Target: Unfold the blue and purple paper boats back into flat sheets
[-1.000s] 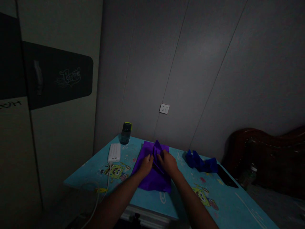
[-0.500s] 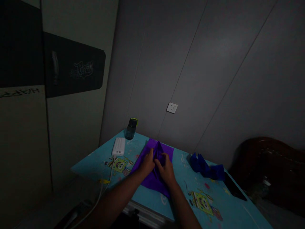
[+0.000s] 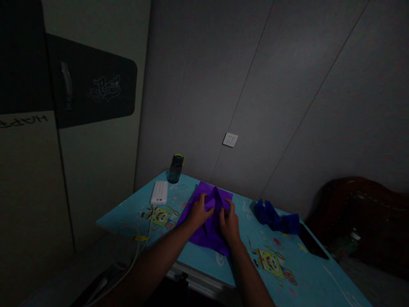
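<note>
A purple sheet of paper (image 3: 204,239) lies on the blue table, with a raised, pointed fold standing up at its middle. My left hand (image 3: 199,211) grips the left side of that fold between thumb and fingers. On the other side my right hand (image 3: 229,221) pinches the right flap, its fingers curled over the edge. The two hands are a little apart, and the fold opens between them. Whether the raised part and the flat sheet are one piece, I cannot tell.
A white power bank (image 3: 159,192) with a cable and a dark bottle (image 3: 175,169) stand at the table's (image 3: 191,260) back left. Folded blue paper pieces (image 3: 277,219) and a dark flat device (image 3: 311,243) lie to the right. The wall closes off the back.
My hands have moved apart, spreading the purple fold wider between them. My right hand has shifted slightly right. The view has tilted down a little.
</note>
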The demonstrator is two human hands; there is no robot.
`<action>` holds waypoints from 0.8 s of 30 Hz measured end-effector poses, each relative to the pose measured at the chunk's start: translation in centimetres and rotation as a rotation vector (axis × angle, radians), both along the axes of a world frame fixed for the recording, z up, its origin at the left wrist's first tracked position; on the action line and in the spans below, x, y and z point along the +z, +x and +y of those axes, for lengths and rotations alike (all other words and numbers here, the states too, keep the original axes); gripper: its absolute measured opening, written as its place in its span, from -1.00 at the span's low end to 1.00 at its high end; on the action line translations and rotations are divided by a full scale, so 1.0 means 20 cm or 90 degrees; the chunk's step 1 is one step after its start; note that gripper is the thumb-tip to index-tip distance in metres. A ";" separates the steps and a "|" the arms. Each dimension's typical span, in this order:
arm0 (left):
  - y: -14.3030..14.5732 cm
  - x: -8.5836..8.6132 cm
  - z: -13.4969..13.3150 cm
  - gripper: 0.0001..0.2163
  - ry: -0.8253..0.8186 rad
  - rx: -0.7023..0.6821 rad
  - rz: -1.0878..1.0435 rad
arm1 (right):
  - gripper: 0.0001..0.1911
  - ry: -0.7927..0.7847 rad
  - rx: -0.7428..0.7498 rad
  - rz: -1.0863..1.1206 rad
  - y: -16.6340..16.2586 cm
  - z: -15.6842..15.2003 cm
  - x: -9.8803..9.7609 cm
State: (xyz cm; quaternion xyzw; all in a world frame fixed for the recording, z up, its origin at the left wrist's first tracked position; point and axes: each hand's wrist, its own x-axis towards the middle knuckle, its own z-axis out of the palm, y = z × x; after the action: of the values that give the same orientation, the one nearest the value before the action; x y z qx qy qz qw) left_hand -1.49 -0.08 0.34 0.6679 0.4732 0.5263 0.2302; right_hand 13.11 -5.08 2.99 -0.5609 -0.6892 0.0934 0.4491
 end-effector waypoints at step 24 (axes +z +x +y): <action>-0.01 0.01 -0.04 -0.48 -0.044 -0.132 -0.127 | -0.46 0.023 -0.117 0.040 0.09 0.02 0.00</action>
State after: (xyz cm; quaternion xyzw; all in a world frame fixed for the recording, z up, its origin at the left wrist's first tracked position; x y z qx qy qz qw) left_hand -1.61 -0.82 0.60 0.6495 0.3939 0.5470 0.3519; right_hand 14.82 -4.60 2.97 -0.6103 -0.6222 0.0572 0.4870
